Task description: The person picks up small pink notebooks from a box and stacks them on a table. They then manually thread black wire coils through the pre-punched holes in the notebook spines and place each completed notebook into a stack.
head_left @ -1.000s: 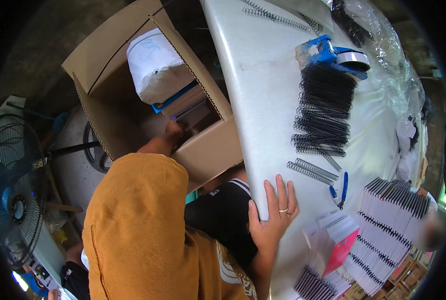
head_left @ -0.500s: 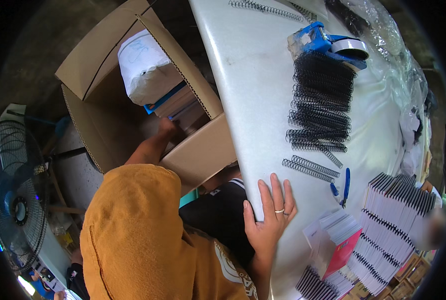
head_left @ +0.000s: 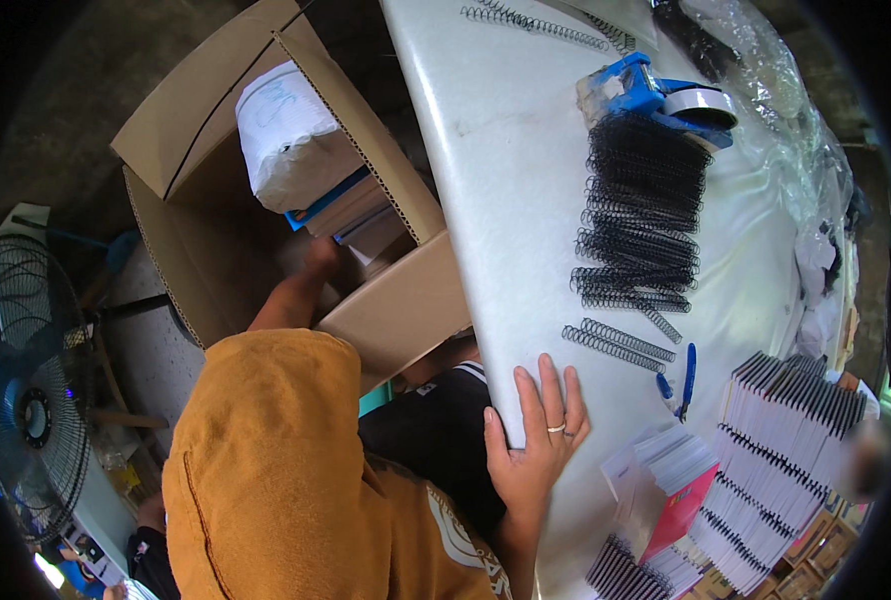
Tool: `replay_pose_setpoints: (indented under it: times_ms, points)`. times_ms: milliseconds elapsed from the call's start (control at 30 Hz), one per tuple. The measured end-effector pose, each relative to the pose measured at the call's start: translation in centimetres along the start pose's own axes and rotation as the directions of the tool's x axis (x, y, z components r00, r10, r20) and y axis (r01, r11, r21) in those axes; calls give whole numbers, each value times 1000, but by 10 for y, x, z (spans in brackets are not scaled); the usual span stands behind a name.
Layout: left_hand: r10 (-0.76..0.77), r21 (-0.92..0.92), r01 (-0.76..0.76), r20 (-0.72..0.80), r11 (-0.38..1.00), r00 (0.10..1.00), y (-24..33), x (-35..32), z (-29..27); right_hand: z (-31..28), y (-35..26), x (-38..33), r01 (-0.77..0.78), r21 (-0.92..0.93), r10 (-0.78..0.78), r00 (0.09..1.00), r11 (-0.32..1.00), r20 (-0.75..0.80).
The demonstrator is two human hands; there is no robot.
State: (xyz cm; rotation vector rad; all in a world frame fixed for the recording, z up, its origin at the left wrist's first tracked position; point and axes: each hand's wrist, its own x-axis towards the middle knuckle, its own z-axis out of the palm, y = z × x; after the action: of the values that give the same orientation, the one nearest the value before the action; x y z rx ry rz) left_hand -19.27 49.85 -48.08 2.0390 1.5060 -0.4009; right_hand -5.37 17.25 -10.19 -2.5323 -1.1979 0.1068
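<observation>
My left hand (head_left: 324, 258) reaches down inside an open cardboard box (head_left: 396, 290). It is at the near end of a stack of books (head_left: 351, 212); its fingers are dark and partly hidden, so I cannot tell whether they grip one. A pale page surface (head_left: 378, 238) shows beside it. On top of the stack sits a white wrapped bundle (head_left: 291, 125). My right hand (head_left: 538, 440) lies flat on the white tabletop (head_left: 506, 250) at its near edge, fingers stretched out, a ring on one finger. It holds nothing.
Black spiral coils (head_left: 641, 210) lie piled on the table, with a blue tape dispenser (head_left: 656, 95) behind them. Blue-handled pliers (head_left: 686, 380), a red-covered book stack (head_left: 678, 500) and spiral-bound books (head_left: 766, 470) are at the right. A fan (head_left: 34, 400) stands at the left.
My left hand has shifted slightly within the box, and more of a pale page surface shows beside it. My right hand stays flat on the table.
</observation>
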Motion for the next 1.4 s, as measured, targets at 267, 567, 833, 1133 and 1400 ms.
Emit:
replay_pose_setpoints:
  times_ms: [267,567,833,1133,1400]
  points:
    - [113,127,-115,20,985,993,-48,39,29,-1,-2,2,6,-2,-6,1000,1000,8]
    - [-16,229,-23,167,973,986,-5,8,-5,2,-2,1,9,-11,-9,1000,1000,-18]
    - [119,99,-127,87,987,989,-17,18,8,2,-2,1,11,-16,-11,1000,1000,-23]
    - [85,224,-131,201,966,976,-7,14,-1,1,-1,1,19,-9,-19,1000,1000,-21]
    - [78,210,-137,267,968,961,-35,22,18,-1,-4,3,14,-2,-14,1000,1000,-15]
